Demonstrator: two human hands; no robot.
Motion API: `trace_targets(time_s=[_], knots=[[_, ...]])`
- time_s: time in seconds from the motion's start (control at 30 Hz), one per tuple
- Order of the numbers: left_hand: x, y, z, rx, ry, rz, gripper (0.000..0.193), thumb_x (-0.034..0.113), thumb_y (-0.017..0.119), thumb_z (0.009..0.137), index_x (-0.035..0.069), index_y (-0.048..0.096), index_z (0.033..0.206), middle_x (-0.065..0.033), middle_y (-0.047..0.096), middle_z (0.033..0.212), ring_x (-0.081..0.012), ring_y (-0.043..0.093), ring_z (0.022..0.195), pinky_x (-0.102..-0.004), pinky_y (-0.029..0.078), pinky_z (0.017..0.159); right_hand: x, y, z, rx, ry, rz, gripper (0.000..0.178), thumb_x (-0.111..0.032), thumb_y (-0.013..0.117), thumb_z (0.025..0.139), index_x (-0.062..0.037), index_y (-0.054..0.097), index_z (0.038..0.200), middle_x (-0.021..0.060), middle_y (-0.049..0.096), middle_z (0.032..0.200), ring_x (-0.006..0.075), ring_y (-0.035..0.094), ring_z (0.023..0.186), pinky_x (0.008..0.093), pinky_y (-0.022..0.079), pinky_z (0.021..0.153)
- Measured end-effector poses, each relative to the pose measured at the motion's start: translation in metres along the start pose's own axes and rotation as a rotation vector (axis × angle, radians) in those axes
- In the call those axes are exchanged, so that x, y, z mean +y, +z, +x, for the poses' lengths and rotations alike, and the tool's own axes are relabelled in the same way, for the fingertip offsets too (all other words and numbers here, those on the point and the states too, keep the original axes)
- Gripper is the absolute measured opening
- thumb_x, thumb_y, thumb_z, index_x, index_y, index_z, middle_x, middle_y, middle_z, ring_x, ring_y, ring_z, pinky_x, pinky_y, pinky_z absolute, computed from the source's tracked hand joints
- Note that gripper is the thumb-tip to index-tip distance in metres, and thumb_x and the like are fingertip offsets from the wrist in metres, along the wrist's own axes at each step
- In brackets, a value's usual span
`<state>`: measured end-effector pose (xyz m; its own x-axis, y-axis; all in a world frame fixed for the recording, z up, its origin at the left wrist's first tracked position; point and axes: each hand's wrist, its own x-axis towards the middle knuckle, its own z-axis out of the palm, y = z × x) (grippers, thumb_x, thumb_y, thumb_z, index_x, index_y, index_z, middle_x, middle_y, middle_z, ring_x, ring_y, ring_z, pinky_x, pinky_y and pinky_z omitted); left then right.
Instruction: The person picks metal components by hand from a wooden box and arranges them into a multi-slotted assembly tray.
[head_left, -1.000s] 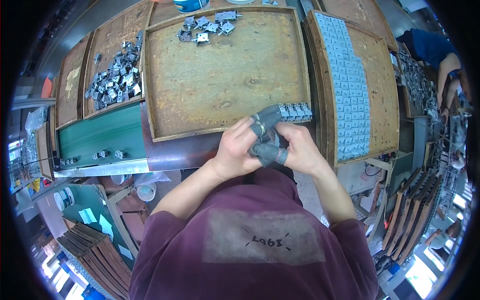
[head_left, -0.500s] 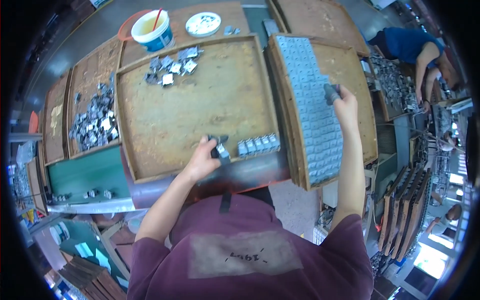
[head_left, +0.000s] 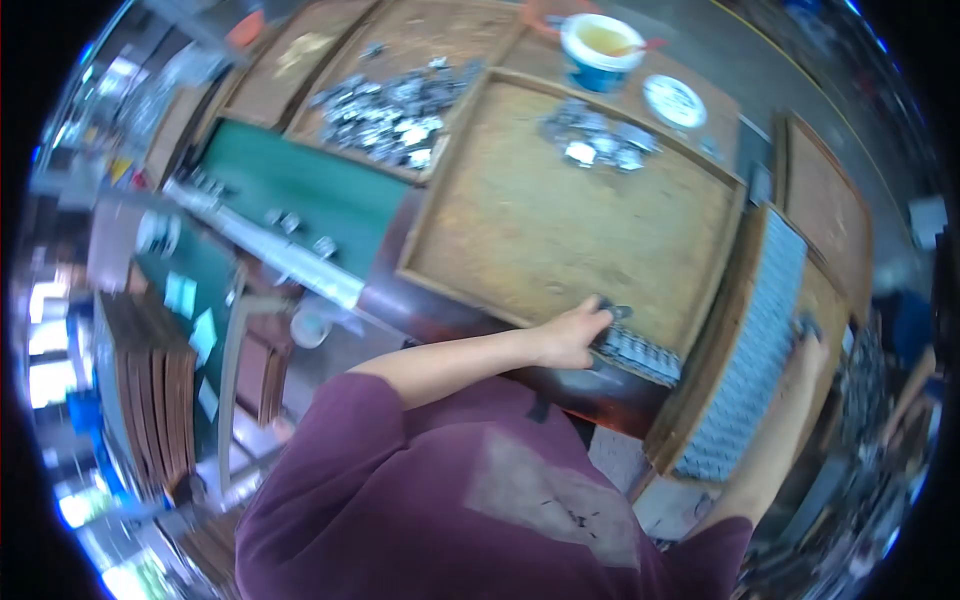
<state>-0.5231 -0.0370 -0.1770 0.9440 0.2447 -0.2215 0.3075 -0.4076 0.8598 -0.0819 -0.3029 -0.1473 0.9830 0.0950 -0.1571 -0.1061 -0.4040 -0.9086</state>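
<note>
My left hand [head_left: 577,337] is at the near edge of a shallow wooden tray [head_left: 560,240]. Its fingers, with dark coverings on the tips, curl closed at the left end of a short row of small metal parts [head_left: 643,356]; what they pinch is hidden. My right hand [head_left: 806,358] is over the second wooden tray to the right, beside a wide band of closely packed grey metal parts [head_left: 752,350]. Its fingertips also look dark, but motion blur hides whether they hold anything. A loose heap of metal pieces [head_left: 600,140] lies at the far side of the first tray.
Behind the first tray stand a bucket [head_left: 600,55] and a white round dish [head_left: 674,102]. Left of it, a larger pile of metal pieces [head_left: 390,115] lies on a board, with a green surface [head_left: 310,190] nearer. Stacked wooden trays [head_left: 150,390] stand at far left; a person works at far right.
The view has swung, so the trays appear farther right and tilted. My left hand has closed in on the row of parts. My right hand stays over the right tray.
</note>
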Motion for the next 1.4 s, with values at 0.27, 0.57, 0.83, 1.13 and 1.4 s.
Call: trace_targets(time_s=[0.27, 0.57, 0.83, 1.13, 1.4], knots=[[-0.087, -0.157, -0.157, 0.960, -0.591, 0.649, 0.029, 0.013, 0.064, 0.077, 0.009, 0.062, 0.106, -0.0157, 0.065, 0.102, -0.0369, 0.065, 0.095, -0.0475, 0.053, 0.077, -0.031, 0.004, -0.093, -0.338, -0.130, 0.509, 0.032, -0.017, 0.055, 0.101, -0.0056, 0.056, 0.131, 0.0064, 0.066, 0.115, 0.0180, 0.066, 0.091, 0.0321, 0.055, 0.080], [-0.167, -0.206, -0.221, 0.883, -0.855, 0.162, 0.036, 0.006, 0.055, 0.082, 0.006, 0.064, 0.116, -0.0141, 0.072, 0.107, -0.0277, 0.070, 0.097, -0.0393, 0.054, 0.076, -0.036, 0.092, -0.265, -0.478, -0.149, 0.305, 0.033, -0.013, 0.062, 0.098, -0.0006, 0.058, 0.128, 0.0074, 0.064, 0.112, 0.0139, 0.064, 0.090, 0.0283, 0.057, 0.076], [-0.010, -0.125, -0.151, 0.565, -0.026, -0.966, 0.041, -0.003, 0.070, 0.084, 0.002, 0.062, 0.124, -0.0053, 0.067, 0.114, -0.0148, 0.064, 0.104, -0.0307, 0.051, 0.095, -0.087, 0.146, -0.375, -0.900, -0.129, 0.241, 0.029, -0.008, 0.068, 0.091, -0.0011, 0.058, 0.118, 0.0040, 0.065, 0.099, 0.0134, 0.064, 0.086, 0.0287, 0.055, 0.070], [0.044, -0.076, -0.124, 0.177, 0.133, -0.946, 0.038, 0.002, 0.071, 0.086, 0.002, 0.061, 0.123, -0.0047, 0.063, 0.119, -0.0165, 0.061, 0.110, -0.0325, 0.049, 0.098, -0.108, 0.139, -0.396, -0.676, -0.928, -0.282, 0.032, -0.010, 0.078, 0.077, 0.0025, 0.061, 0.101, 0.0144, 0.060, 0.087, 0.0326, 0.064, 0.078, 0.0393, 0.053, 0.064], [0.058, -0.046, -0.116, 0.179, 0.165, -0.741, 0.038, -0.006, 0.062, 0.089, 0.000, 0.061, 0.126, -0.0043, 0.055, 0.120, -0.0172, 0.057, 0.116, -0.0300, 0.052, 0.094, -0.095, 0.121, -0.391, -0.632, -0.992, -0.361, 0.024, -0.004, 0.074, 0.074, 0.0024, 0.061, 0.093, 0.0138, 0.057, 0.084, 0.0333, 0.061, 0.072, 0.0395, 0.049, 0.061]])
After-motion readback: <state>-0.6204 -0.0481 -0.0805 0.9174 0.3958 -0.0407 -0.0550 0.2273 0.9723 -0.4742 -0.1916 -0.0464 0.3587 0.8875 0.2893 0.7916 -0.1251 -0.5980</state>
